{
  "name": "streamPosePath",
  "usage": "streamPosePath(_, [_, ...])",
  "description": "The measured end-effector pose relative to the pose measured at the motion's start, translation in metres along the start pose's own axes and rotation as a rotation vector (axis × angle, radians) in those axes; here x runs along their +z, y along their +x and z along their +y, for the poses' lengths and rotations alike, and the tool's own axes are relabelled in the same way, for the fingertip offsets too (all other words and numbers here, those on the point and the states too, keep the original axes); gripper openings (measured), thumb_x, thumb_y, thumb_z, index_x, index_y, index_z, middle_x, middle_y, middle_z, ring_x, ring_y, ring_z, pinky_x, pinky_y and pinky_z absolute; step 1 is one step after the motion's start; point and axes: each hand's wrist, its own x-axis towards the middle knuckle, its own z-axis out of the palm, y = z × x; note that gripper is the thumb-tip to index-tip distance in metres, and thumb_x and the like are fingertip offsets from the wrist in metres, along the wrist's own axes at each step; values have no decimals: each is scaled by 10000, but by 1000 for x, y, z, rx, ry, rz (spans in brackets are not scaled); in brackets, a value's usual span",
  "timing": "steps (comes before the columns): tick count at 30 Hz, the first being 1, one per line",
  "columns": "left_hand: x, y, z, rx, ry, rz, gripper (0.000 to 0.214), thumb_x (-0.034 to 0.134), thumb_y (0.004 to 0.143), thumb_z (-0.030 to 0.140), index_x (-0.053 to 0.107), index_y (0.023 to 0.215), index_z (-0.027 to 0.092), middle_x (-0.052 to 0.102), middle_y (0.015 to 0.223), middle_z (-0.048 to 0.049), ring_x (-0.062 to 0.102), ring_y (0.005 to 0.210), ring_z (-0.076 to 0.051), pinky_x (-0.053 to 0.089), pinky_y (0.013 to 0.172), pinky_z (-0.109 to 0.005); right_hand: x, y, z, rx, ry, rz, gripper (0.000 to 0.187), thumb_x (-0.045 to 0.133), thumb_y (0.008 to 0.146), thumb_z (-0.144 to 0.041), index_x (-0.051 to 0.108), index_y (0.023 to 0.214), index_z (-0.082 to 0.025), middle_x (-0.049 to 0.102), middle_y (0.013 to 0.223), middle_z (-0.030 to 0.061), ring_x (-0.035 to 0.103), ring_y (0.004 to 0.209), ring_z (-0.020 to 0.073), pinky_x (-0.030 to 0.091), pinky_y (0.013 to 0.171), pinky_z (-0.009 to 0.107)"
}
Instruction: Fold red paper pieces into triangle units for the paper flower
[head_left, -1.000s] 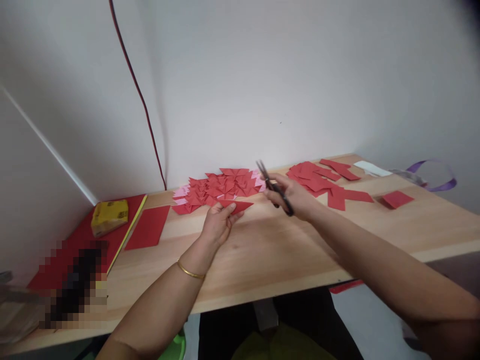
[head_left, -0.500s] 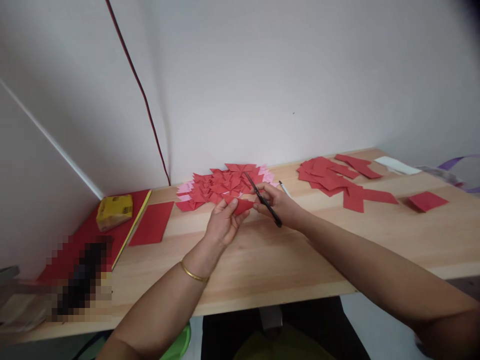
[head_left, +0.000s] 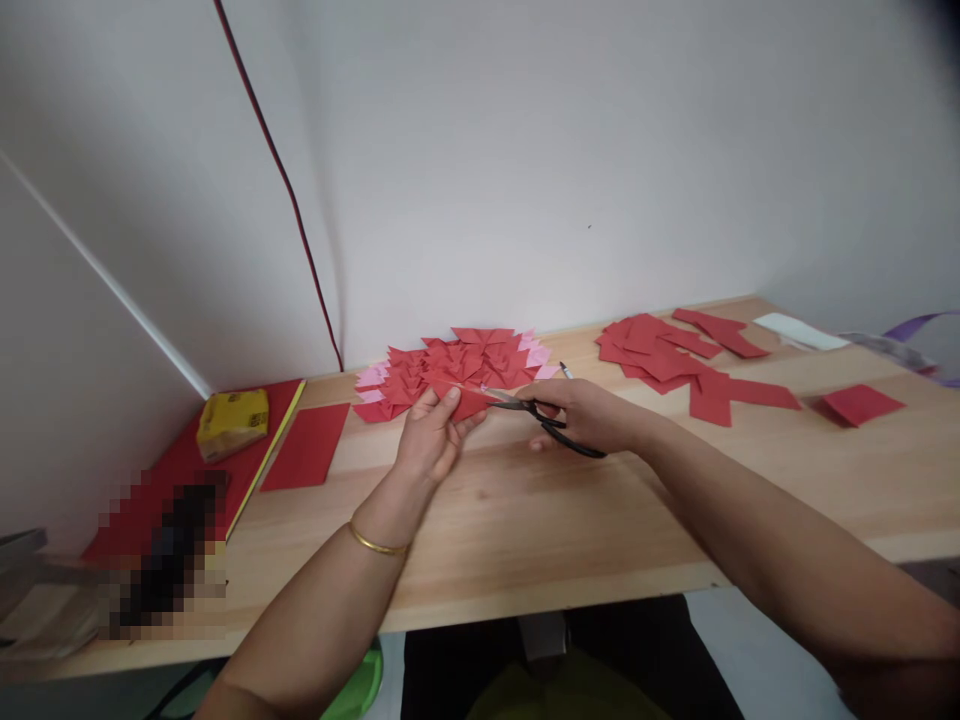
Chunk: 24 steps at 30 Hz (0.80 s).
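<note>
My left hand point(head_left: 435, 435) pinches a folded piece of red paper point(head_left: 470, 403) between thumb and fingers. In my right hand point(head_left: 585, 415) is a pair of black-handled scissors point(head_left: 574, 440), its blades apart and pointing left. Their tips reach the right end of the folded paper; whether they touch it I cannot tell. Just behind both hands, a heap of folded red and pink paper pieces point(head_left: 480, 352) lies against the wall. A pen point(head_left: 566, 370) lies behind my right hand, partly covered by it.
Loose red paper pieces point(head_left: 652, 350) lie at the back right, with a single red square point(head_left: 859, 404) farther right. A white strip point(head_left: 801, 331) is beyond them. On the left are a red sheet point(head_left: 307, 447) and a yellow package point(head_left: 233, 424). The wooden table's front edge point(head_left: 465, 620) runs below my forearms.
My right hand has turned the scissors from pointing up and away to pointing left at the paper, and their blades have spread. My left hand has shifted slightly left with the paper.
</note>
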Motion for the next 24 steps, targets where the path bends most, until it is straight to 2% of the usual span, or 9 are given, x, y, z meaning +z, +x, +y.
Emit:
streamPosePath(15, [2,-2,3,37,43,-39,239,780,647,241,613,798,159,687,844,1,639,785,-125,572,735,-322,2,2,1,-66,33,46,429,657,735,-481,655,1070,-213,619,757,27,466,624,143,339,593,241])
streamPosePath(24, [4,-4,3,46,35,-37,242,787,639,242,600,763,154,663,803,10,619,785,-113,570,769,-333,2,2,0,-15,-13,31,373,665,734,-480,652,997,-215,587,725,2,469,618,129,335,576,220])
